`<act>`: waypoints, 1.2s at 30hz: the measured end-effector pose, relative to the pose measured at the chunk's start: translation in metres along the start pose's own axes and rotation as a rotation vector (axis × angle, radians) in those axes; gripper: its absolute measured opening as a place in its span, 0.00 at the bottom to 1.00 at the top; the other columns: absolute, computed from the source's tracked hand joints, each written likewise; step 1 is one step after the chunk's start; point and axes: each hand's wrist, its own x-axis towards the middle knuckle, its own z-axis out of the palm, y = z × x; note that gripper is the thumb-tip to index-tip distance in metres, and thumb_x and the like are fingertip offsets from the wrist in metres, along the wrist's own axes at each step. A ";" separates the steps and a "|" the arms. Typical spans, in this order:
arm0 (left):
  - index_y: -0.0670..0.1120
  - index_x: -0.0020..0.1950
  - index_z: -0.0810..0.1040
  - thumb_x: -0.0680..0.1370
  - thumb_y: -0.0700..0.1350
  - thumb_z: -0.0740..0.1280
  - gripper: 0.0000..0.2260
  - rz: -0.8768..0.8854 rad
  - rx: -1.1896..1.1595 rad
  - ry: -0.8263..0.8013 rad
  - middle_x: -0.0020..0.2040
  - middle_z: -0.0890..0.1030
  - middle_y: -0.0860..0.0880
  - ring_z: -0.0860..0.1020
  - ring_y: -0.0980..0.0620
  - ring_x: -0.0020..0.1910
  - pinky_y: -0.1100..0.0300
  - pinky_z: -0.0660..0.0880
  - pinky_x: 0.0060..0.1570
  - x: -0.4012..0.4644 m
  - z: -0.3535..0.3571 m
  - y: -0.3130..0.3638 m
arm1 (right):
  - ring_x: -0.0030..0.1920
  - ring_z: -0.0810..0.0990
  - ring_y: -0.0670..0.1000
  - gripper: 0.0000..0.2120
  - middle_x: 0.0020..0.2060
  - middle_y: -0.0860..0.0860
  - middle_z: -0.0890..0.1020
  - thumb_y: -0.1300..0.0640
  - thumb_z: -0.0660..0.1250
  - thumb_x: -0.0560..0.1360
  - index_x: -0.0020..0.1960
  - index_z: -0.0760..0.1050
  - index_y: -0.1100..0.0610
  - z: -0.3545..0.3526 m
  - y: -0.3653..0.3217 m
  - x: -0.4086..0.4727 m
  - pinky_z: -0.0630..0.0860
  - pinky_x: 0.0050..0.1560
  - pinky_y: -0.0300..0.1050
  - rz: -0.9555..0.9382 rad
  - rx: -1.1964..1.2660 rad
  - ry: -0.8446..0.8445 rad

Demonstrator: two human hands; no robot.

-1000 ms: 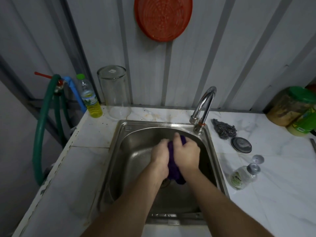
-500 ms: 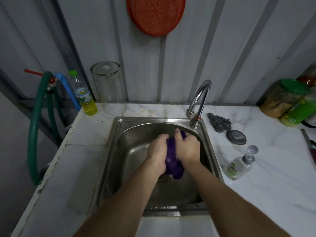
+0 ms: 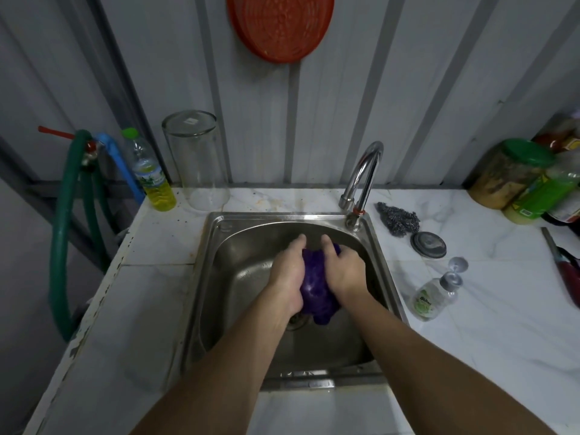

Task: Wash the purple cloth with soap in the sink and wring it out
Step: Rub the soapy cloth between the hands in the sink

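Both hands are down in the sink, clamped on the purple cloth from either side. Left hand presses its palm in w/ fingers curled over the top; right hand does the same from the other side, so the cloth is a bunched wad squeezed between the palms, held just above the drain.

Vs a sec ago: more purple shows between the hands now and a lump hangs lower toward the drain, so the wad has been worked and re-gripped rather than held still. Hands haven't left the basin; the view has shifted a bit too.

Meaning for the task: prob mid scrub/knead, not the final wring yet. No obvious twist along the cloth. Can't tell if water runs from the tap, or whether there's lather; the cloth looks wet and shiny but the pic is dim.

Soap bottle lies tipped on the counter right of the sink, near but apart from the hands
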 end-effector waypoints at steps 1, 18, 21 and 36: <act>0.48 0.57 0.79 0.79 0.60 0.65 0.17 -0.001 -0.010 -0.035 0.48 0.83 0.45 0.81 0.44 0.47 0.41 0.76 0.60 0.003 -0.002 0.001 | 0.47 0.83 0.53 0.28 0.46 0.53 0.83 0.34 0.57 0.79 0.54 0.77 0.58 0.001 0.004 0.000 0.80 0.57 0.57 0.067 0.067 -0.056; 0.47 0.47 0.79 0.85 0.54 0.58 0.17 -0.058 -0.080 -0.062 0.33 0.83 0.51 0.82 0.53 0.33 0.60 0.77 0.34 0.000 -0.033 -0.008 | 0.45 0.77 0.50 0.14 0.44 0.50 0.78 0.45 0.63 0.74 0.51 0.77 0.54 0.012 0.002 -0.078 0.76 0.47 0.49 -0.682 -0.091 0.007; 0.49 0.34 0.70 0.86 0.47 0.56 0.19 -0.078 -0.036 -0.078 0.22 0.74 0.53 0.76 0.57 0.20 0.68 0.72 0.23 -0.006 -0.020 -0.017 | 0.36 0.79 0.52 0.20 0.35 0.49 0.80 0.37 0.66 0.72 0.39 0.77 0.55 0.024 -0.002 -0.079 0.76 0.37 0.47 -0.652 -0.174 0.184; 0.47 0.32 0.77 0.74 0.50 0.65 0.12 -0.057 -0.047 0.082 0.29 0.79 0.46 0.78 0.46 0.28 0.56 0.76 0.34 0.005 0.009 -0.010 | 0.32 0.80 0.51 0.20 0.28 0.51 0.81 0.45 0.63 0.78 0.32 0.76 0.55 0.005 -0.008 -0.006 0.74 0.38 0.45 -0.151 0.035 0.183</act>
